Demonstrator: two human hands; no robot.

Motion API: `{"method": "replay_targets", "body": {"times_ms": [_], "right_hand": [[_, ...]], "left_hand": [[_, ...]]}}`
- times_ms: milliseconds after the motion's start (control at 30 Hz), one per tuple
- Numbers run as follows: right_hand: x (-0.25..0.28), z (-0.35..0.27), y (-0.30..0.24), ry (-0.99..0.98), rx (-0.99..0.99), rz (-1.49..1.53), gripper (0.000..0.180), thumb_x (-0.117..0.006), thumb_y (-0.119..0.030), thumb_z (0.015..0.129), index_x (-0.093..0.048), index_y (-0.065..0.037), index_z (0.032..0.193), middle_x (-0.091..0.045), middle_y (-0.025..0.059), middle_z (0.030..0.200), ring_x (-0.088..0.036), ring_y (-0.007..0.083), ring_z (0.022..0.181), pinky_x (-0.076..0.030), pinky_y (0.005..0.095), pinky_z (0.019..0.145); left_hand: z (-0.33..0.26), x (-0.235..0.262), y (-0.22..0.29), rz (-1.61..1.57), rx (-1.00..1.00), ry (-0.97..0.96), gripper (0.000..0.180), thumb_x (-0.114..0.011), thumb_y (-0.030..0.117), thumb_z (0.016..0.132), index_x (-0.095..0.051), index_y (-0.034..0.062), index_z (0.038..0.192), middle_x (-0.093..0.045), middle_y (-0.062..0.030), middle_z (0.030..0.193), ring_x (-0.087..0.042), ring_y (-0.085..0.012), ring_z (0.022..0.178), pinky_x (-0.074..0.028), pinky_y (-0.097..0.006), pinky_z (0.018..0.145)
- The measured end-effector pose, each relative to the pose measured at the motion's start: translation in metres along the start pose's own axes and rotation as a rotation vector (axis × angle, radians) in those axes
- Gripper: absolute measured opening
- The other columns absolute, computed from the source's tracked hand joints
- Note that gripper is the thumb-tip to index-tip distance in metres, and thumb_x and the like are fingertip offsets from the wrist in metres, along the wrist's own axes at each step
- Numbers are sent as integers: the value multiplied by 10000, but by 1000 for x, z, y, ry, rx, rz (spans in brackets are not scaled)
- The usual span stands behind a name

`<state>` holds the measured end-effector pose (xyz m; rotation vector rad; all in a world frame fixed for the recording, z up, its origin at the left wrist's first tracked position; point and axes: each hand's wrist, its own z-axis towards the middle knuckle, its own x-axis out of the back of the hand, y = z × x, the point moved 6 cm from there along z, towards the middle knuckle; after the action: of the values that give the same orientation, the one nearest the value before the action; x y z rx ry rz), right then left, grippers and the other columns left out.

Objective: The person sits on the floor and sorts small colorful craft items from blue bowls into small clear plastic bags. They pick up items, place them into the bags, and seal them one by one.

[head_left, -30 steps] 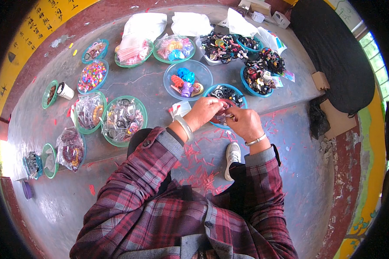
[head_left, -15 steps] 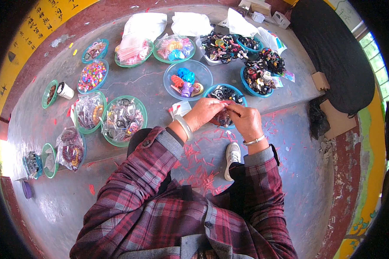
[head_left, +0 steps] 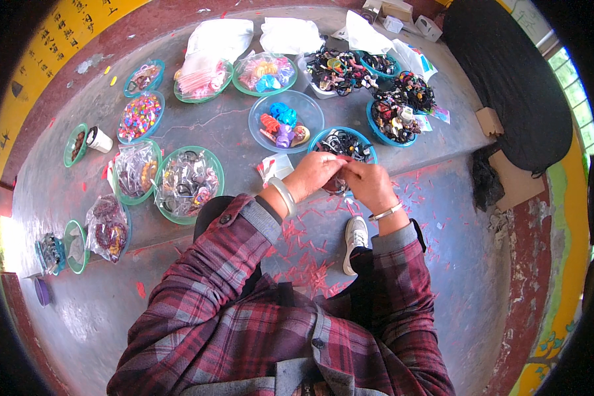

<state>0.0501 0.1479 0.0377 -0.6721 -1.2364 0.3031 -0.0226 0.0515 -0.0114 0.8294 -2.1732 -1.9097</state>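
My left hand [head_left: 312, 173] and my right hand [head_left: 371, 187] meet fingertip to fingertip, both closed in a pinch. A bit of red shows at the fingertips, but what they hold is too small and covered to name. Just beneath and beyond them stands a blue bowl [head_left: 313, 140] of black hair ties [head_left: 343, 141]. Something dark and reddish shows below the fingers, partly hidden. Beside my left hand lies a small white packet [head_left: 275, 166] with red strips at its edge.
Farther off, a clear basin [head_left: 253, 113] holds colourful hair coils, and another bowl [head_left: 375, 132] is heaped with dark hair ties. To the left stand green bowls of bagged accessories [head_left: 190, 181] and a white cup [head_left: 99, 139]. Red scraps [head_left: 315, 277] litter the floor around my shoe [head_left: 356, 237].
My right hand has turned and shifted slightly left and down, its fingers drawing closer to the left hand's. My left hand stays nearly in place.
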Motion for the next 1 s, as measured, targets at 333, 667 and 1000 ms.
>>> {"method": "replay_targets", "body": {"times_ms": [333, 667, 1000], "right_hand": [[22, -3, -17, -47, -53, -88, 255, -590, -156, 701, -624, -147, 953, -605, 140, 688, -595, 310, 629, -468, 384, 562], [13, -3, -10, -28, 54, -162, 173, -596, -187, 694, -621, -138, 858, -599, 147, 687, -583, 351, 649, -466, 437, 572], [5, -4, -1, -150, -50, -20, 136, -596, -209, 702, -645, -108, 780, -593, 162, 672, -581, 353, 659, -467, 418, 576]], "left_hand": [[5, 6, -2, -18, -67, 59, 273, -462, 234, 900, -582, 19, 1018, -620, -20, 849, -606, -97, 731, -505, -237, 626], [11, 9, -3, 286, -351, 136, 281, -485, 232, 849, -635, -1, 898, -644, -132, 731, -622, -195, 665, -469, -303, 603], [1, -2, 4, 82, -130, 35, 273, -449, 199, 881, -601, -11, 969, -636, -87, 839, -616, -142, 756, -505, -267, 660]]}}
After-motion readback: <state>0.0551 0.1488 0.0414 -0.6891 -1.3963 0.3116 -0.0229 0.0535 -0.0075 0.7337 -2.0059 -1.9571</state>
